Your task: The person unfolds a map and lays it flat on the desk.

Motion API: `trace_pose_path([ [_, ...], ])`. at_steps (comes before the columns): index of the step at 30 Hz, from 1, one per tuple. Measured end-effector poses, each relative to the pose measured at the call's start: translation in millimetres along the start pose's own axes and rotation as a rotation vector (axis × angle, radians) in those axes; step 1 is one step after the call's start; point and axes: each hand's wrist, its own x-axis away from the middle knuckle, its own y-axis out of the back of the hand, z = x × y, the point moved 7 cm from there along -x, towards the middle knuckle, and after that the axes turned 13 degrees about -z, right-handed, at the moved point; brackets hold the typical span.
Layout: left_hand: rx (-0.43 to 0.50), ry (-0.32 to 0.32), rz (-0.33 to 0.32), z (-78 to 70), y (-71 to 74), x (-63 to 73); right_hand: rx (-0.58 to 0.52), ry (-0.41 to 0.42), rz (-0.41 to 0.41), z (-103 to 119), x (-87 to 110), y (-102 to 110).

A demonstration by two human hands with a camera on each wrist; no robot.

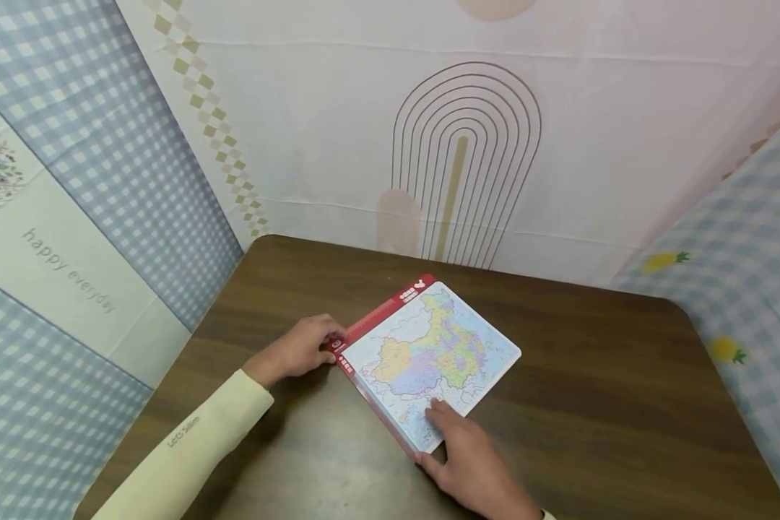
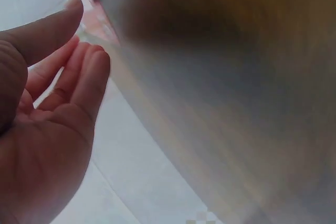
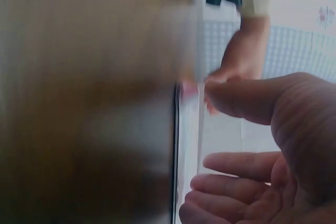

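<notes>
Presumably to keep the map board (image 1: 422,361) steady, I pinch its left corner with my left hand (image 1: 304,345) and grip its near corner with my right hand (image 1: 471,460).

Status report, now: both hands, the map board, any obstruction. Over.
Left hand at left corner, right hand at near corner. China map board face up on wood-grain table. Right hand overlaps map; no other obstruction visible.

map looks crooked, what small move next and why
I'd probably turn the map board slightly to square it with the table: it lies askew, with the left hand at its left corner and the right hand at its near corner.
</notes>
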Motion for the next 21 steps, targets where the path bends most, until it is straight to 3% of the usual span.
trace_pose_path([
  [5, -0.002, 0.005, 0.064, 11.6, -3.5, -13.6, 0.021, -0.020, 0.054, 14, 6.9, -10],
  [9, 0.017, -0.002, 0.099, 17.1, -6.5, -15.1, 0.039, -0.007, 0.041, 22, 6.7, -13],
  [15, -0.021, -0.075, 0.118, 13.3, -9.8, -17.0, 0.081, 0.016, -0.033, 25, 4.1, -14],
  [21, -0.039, -0.090, 0.148, 7.8, -10.8, -17.0, 0.085, 0.028, -0.045, 25, 2.7, -15],
])
